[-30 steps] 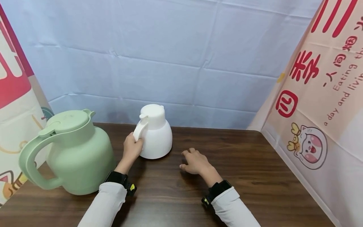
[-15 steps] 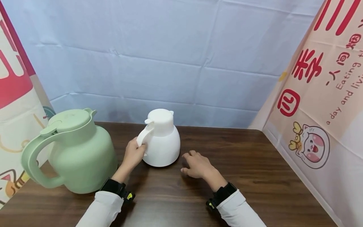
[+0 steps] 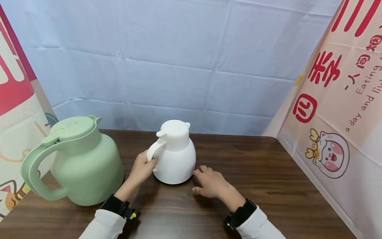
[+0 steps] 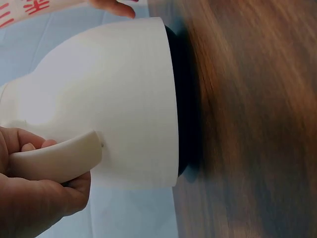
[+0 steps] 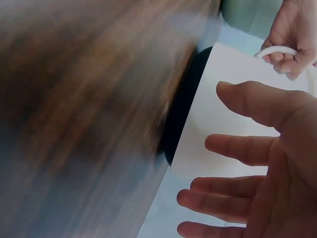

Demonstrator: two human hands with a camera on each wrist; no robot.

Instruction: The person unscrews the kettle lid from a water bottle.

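Observation:
A white insulated jug (image 3: 174, 162) with a black base stands upright near the middle of the wooden table. My left hand (image 3: 142, 170) grips its handle (image 4: 59, 158), the fingers curled round it in the left wrist view. At the jug's other side is my right hand (image 3: 211, 182), its fingertips close by the lower wall. In the right wrist view its fingers (image 5: 242, 148) are spread and extended, holding nothing. A larger green jug (image 3: 86, 162) stands to the left, handle turned left and spout facing right.
The dark wooden table (image 3: 253, 159) ends at a pale blue cloth (image 3: 191, 66) behind. Printed cloths hang on both sides, the right-hand cloth (image 3: 322, 109) bearing red lettering and a cartoon face. A black band with a small device sits on each wrist.
The white jug has moved right and nearer to me, with my left hand on its handle. My right hand has shifted slightly nearer and right; the jug is now close to it.

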